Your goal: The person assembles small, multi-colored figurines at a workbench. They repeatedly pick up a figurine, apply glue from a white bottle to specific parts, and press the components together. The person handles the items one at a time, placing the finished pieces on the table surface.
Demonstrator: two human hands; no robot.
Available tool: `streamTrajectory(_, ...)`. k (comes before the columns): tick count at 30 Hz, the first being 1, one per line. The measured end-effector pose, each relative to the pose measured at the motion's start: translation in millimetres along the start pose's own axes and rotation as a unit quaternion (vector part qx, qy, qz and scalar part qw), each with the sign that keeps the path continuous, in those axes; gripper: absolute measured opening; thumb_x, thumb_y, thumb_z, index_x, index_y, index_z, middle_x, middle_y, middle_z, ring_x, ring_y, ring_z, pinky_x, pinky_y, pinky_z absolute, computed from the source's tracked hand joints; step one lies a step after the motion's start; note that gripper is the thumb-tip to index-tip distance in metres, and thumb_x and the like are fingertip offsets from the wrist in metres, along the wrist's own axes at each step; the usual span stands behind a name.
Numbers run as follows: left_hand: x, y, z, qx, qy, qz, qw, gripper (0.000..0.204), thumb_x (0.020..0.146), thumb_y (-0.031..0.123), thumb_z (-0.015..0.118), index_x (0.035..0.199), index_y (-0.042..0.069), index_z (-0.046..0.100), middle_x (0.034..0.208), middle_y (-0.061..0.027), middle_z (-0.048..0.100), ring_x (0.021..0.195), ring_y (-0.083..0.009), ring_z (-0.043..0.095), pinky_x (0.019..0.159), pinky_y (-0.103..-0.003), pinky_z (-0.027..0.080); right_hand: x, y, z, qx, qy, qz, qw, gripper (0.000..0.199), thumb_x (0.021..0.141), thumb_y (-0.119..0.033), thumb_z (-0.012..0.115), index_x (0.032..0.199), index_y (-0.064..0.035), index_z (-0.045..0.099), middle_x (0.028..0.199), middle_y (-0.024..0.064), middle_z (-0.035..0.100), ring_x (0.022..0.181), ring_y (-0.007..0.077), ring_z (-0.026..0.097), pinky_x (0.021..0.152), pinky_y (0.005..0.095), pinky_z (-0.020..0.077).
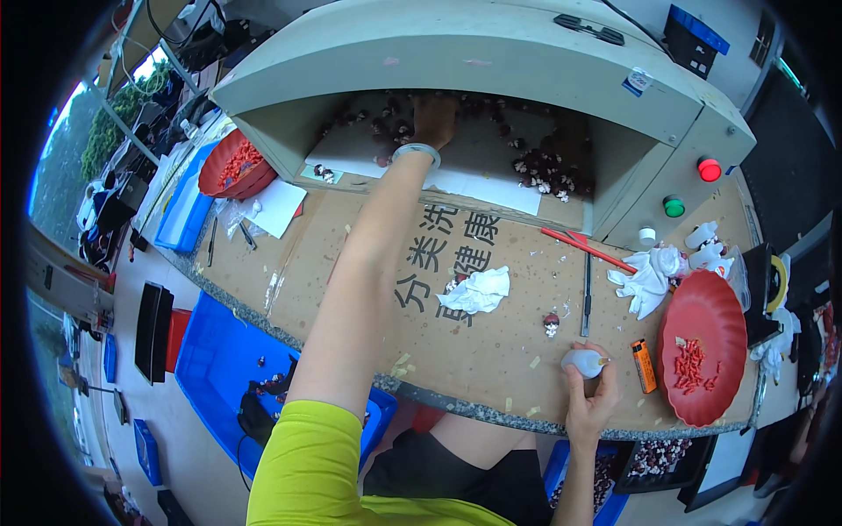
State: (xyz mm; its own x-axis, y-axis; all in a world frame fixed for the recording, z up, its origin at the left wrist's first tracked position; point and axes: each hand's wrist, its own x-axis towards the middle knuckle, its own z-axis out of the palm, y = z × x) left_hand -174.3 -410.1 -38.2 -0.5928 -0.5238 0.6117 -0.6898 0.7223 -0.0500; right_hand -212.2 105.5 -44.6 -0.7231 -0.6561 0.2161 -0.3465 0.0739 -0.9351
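My left arm stretches across the bench into the grey metal cabinet [377,70]. My left hand [434,121], with a pale bangle [417,152] at the wrist, is inside, among small dark-and-white figurine-like pieces [544,171]. The cabinet's upper edge hides its fingers. Near the bench's front edge, my right hand [589,405] grips a small whitish squeeze bottle [582,361], its yellowish tip pointing right. One small figurine-like piece [551,325] stands on the cardboard just beyond that bottle. A crumpled white tissue [476,290] lies between my arms, partly over another small piece.
A red dish with small red parts [710,324] sits at right, beside an orange cutter-like item [645,366]. A red stick [588,250] and a dark thin tool [587,294] lie before the cabinet. Another red bowl [254,184] stands at left; a blue bin [210,351] is below.
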Motion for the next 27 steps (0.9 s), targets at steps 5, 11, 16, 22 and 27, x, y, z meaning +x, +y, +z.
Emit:
streamTrajectory(5, -28, 29, -65, -0.241, -0.049, -0.102, 0.964, 0.018, 0.078, 0.012, 0.066, 0.096, 0.012, 0.07, 0.09, -0.0091, 0.069, 0.085, -0.0197, 0.064, 0.08, -0.037, 0.049, -1, 1, -2, 0.027, -0.002, 0.002, 1.0, 0.032, 0.083, -0.002, 0.064, 0.114, 0.004, 0.056, 0.1, 0.0136, 0.066, 0.095, 0.0191, 0.062, 0.085, 0.0303, 0.0466)
streamTrajectory(11, -168, 122, -208, -0.818, -0.173, -0.232, 0.497, 0.034, 0.093, 0.007, 0.055, 0.125, -0.003, 0.048, 0.115, -0.0165, 0.062, 0.086, -0.0118, 0.06, 0.077, -0.025, 0.051, -3, 4, -8, 0.165, 0.054, -0.001, 0.985, 0.043, 0.091, -0.008, 0.056, 0.13, 0.0041, 0.042, 0.082, 0.0088, 0.061, 0.074, 0.0129, 0.058, 0.066, 0.0244, 0.0465)
streamTrajectory(16, -260, 176, -258, -0.875, -0.176, -0.328, 0.309, 0.029, 0.094, 0.005, 0.054, 0.122, -0.001, 0.05, 0.119, -0.0194, 0.06, 0.091, -0.0125, 0.06, 0.082, -0.024, 0.05, -8, 0, -5, 0.228, 0.003, -0.003, 0.974, 0.044, 0.093, -0.013, 0.054, 0.131, 0.0036, 0.041, 0.085, 0.0085, 0.058, 0.058, 0.0098, 0.052, 0.048, 0.0205, 0.041)
streamTrajectory(22, -277, 200, -242, -0.82, -0.163, -0.273, 0.476, 0.022, 0.091, -0.003, 0.054, 0.113, -0.004, 0.054, 0.117, -0.0155, 0.06, 0.094, -0.015, 0.062, 0.085, -0.027, 0.051, -19, 0, -5, 0.189, -0.07, -0.002, 0.979, 0.044, 0.091, -0.007, 0.054, 0.129, -0.0007, 0.032, 0.105, 0.0145, 0.06, 0.08, 0.0116, 0.056, 0.066, 0.0244, 0.0472)
streamTrajectory(27, -280, 204, -230, -0.811, -0.128, -0.236, 0.52, 0.025, 0.089, -0.008, 0.05, 0.114, -0.007, 0.055, 0.12, -0.0134, 0.057, 0.094, -0.0158, 0.062, 0.087, -0.028, 0.052, -31, 8, -4, 0.148, -0.09, -0.041, 0.984, 0.04, 0.085, -0.001, 0.062, 0.117, -0.0021, 0.037, 0.108, 0.0162, 0.061, 0.087, 0.0134, 0.058, 0.079, 0.0263, 0.0462)
